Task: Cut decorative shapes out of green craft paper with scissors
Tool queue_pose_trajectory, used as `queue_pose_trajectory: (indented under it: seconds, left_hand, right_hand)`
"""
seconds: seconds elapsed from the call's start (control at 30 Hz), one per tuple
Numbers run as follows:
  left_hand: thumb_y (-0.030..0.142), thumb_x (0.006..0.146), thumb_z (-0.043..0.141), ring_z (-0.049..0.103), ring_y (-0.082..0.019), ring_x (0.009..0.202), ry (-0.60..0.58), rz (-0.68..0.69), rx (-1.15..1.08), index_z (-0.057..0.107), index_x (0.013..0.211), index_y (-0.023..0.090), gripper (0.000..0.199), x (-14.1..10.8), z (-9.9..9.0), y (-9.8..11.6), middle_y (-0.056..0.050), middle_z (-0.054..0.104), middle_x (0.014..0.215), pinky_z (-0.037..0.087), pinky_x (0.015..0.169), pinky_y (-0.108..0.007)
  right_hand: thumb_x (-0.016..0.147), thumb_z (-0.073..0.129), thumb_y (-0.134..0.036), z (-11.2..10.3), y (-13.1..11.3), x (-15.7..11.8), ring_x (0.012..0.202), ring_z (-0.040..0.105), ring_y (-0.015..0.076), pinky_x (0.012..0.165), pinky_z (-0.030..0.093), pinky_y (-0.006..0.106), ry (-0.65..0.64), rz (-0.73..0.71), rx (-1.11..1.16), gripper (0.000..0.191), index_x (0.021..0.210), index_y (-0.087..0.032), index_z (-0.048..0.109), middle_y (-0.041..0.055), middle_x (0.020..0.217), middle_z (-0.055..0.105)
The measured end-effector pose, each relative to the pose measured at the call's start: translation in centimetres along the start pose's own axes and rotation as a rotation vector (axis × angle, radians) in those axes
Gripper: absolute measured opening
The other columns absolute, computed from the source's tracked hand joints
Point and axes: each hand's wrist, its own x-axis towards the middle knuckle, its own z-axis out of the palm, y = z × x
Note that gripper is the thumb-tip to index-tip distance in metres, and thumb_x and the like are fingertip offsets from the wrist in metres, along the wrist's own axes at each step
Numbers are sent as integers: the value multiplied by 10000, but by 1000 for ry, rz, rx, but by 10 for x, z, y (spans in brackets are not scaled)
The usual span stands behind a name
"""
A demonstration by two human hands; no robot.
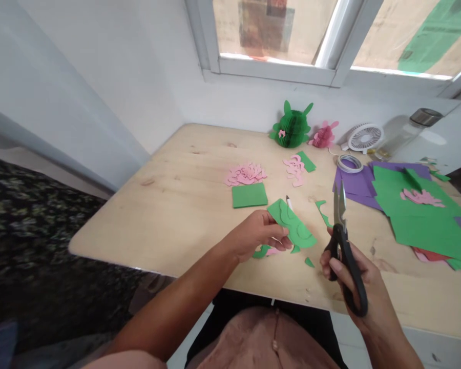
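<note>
My left hand (255, 236) pinches a green paper sheet (292, 224) with pencilled curved outlines. My right hand (353, 274) grips black-handled scissors (343, 251) with the steel blades pointing up and away, a short way right of the sheet. A white-capped pen (289, 203) lies partly hidden behind the sheet. Green and pink paper scraps (265, 251) sit beneath my left hand, and a curved green offcut (322, 212) lies between the sheet and the scissors. Pink paper cutouts (246, 174) lie beyond a folded green paper square (249, 195).
A light wooden table (138, 241) holds more pink cutouts (294, 169), a green honeycomb paper figure (291, 125), a pink one (324, 135), a tape roll (349, 164), stacked purple (353, 187) and green paper (426, 230), a small white fan (364, 137) and a glass jar (403, 134).
</note>
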Motion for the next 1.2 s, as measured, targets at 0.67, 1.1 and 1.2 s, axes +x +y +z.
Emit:
queue_pose_trajectory:
  seconds: [0.67, 1.1, 1.2]
  left_hand:
    - [290, 628, 760, 620, -134, 587, 123, -44, -242, 574, 724, 146, 254, -9, 26, -34, -29, 664, 636, 493, 676, -297]
    - [214, 728, 665, 586, -133, 599, 631, 480, 77, 608, 945, 213, 224, -50, 12, 17, 31, 648, 597, 469, 666, -279]
    - [209, 738, 641, 586, -156, 616, 925, 1008, 93, 597, 992, 293, 270, -62, -2, 38, 57, 646, 608, 488, 707, -320]
  right_hand:
    - [694, 752, -233, 42, 23, 5, 562, 457, 92, 510, 378, 223, 252, 18, 216, 501, 1177, -249, 621, -42, 785, 534]
    - [708, 751, -248, 48, 24, 0, 536, 432, 79, 469, 324, 210, 310, 5, 309, 459, 1150, -257, 625, -55, 752, 499]
    - [711, 744, -226, 47, 25, -2, 559, 432, 79, 503, 353, 213, 308, -18, 335, 453, 1148, -264, 629, -54, 771, 500]
